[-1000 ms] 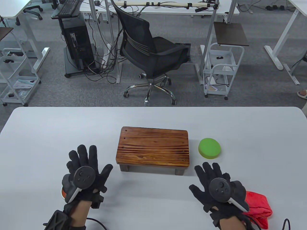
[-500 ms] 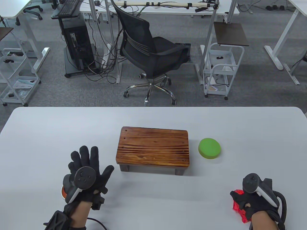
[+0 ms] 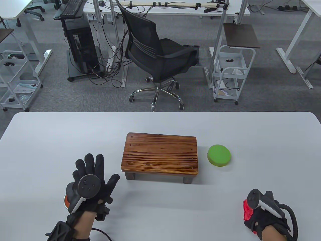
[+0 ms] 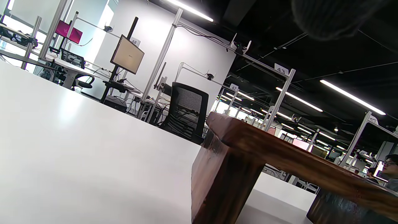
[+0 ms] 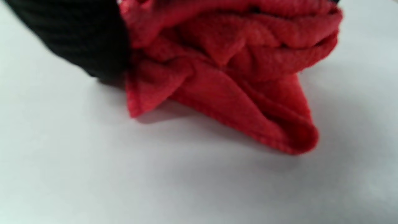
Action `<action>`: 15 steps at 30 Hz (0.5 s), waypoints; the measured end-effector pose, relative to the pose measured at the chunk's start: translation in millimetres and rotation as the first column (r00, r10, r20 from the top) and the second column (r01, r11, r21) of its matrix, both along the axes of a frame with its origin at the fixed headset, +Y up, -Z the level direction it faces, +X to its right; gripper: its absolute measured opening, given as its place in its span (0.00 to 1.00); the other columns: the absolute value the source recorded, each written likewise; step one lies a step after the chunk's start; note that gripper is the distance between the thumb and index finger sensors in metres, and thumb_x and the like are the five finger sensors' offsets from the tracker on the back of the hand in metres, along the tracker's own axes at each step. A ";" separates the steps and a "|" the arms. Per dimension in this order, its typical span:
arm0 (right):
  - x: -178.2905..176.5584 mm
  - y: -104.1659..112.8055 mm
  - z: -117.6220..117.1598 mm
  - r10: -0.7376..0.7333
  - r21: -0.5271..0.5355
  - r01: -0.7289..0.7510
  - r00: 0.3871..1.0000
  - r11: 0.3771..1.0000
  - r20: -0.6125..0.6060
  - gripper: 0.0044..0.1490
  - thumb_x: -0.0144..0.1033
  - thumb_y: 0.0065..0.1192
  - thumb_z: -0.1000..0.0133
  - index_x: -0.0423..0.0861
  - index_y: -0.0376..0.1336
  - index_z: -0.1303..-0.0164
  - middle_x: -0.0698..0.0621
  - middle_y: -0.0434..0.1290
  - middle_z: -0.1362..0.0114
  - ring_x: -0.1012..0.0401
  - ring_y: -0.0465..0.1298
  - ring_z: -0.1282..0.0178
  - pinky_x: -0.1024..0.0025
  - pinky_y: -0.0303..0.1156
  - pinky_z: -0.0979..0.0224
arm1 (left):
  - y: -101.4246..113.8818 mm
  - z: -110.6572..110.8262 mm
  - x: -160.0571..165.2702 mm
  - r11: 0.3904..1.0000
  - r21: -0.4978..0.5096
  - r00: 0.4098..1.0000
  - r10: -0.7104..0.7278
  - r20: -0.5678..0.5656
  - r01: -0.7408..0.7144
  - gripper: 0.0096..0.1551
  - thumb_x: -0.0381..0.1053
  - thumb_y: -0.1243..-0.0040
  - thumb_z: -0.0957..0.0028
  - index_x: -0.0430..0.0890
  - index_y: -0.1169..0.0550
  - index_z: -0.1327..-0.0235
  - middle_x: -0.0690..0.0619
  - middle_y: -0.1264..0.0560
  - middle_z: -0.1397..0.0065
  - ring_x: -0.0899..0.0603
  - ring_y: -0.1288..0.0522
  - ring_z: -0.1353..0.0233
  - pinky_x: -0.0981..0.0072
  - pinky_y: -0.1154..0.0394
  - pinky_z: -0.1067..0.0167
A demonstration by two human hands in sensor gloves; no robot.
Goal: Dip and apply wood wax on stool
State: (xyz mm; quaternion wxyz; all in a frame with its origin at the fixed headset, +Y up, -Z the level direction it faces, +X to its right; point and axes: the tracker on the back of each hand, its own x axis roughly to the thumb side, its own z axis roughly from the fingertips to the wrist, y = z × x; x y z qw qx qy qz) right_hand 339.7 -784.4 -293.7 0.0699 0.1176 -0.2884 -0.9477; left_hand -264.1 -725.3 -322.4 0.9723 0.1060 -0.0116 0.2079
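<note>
Right hand (image 3: 263,213) clutches red cloth (image 3: 247,210) at table's 4 o'clock; left hand (image 3: 91,180) spread flat. Bunch cloth tight before dipping.

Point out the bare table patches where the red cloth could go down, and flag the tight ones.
Bare: the table beyond the left hand, the far strip behind the stool, and the near middle between both hands. Tight: the gap between stool and green disc, and the right hand corner, where its grip bunches the red cloth.
</note>
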 end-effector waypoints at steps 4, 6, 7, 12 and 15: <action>-1.5 1.9 -0.4 0.032 0.081 -0.031 1.000 0.996 -0.001 0.56 0.53 0.69 0.42 0.41 0.43 0.17 0.37 0.47 0.15 0.33 0.54 0.15 0.34 0.65 0.24 | 0.1 0.4 -0.2 1.000 0.000 1.000 0.005 0.001 -0.005 0.64 0.76 0.42 0.50 0.48 0.56 0.12 0.33 0.64 0.13 0.20 0.69 0.21 0.14 0.61 0.35; -1.4 5.4 -1.7 0.031 0.123 -0.032 0.999 0.992 0.004 0.51 0.50 0.69 0.42 0.41 0.48 0.17 0.38 0.52 0.16 0.34 0.59 0.16 0.36 0.69 0.25 | 0.2 0.5 -0.5 1.000 0.002 1.000 0.006 -0.005 -0.006 0.64 0.76 0.42 0.50 0.48 0.55 0.12 0.33 0.63 0.12 0.20 0.69 0.21 0.14 0.61 0.36; -1.7 7.7 -2.2 0.041 0.145 -0.041 0.999 0.989 0.004 0.50 0.49 0.69 0.42 0.42 0.50 0.17 0.38 0.54 0.16 0.35 0.61 0.17 0.37 0.70 0.26 | -0.1 0.1 -0.5 1.000 0.001 1.000 0.006 -0.005 -0.006 0.64 0.76 0.42 0.50 0.48 0.55 0.12 0.33 0.63 0.12 0.20 0.69 0.21 0.14 0.61 0.35; -2.8 26.6 -9.0 0.011 0.207 -0.013 1.000 0.978 0.009 0.43 0.46 0.72 0.42 0.43 0.58 0.20 0.41 0.65 0.21 0.40 0.74 0.24 0.45 0.79 0.31 | -3.2 -3.7 1.8 1.000 -0.030 1.000 0.008 0.007 -0.008 0.64 0.76 0.42 0.50 0.48 0.54 0.12 0.31 0.62 0.12 0.19 0.68 0.21 0.14 0.61 0.36; -11.6 43.0 -12.7 -0.028 0.260 0.034 0.999 0.965 -0.026 0.42 0.45 0.72 0.42 0.42 0.59 0.20 0.40 0.66 0.22 0.41 0.76 0.26 0.47 0.81 0.32 | -4.4 -5.7 5.6 0.998 -0.057 0.999 0.037 0.037 -0.034 0.64 0.77 0.43 0.50 0.47 0.54 0.12 0.29 0.60 0.12 0.19 0.67 0.21 0.13 0.61 0.37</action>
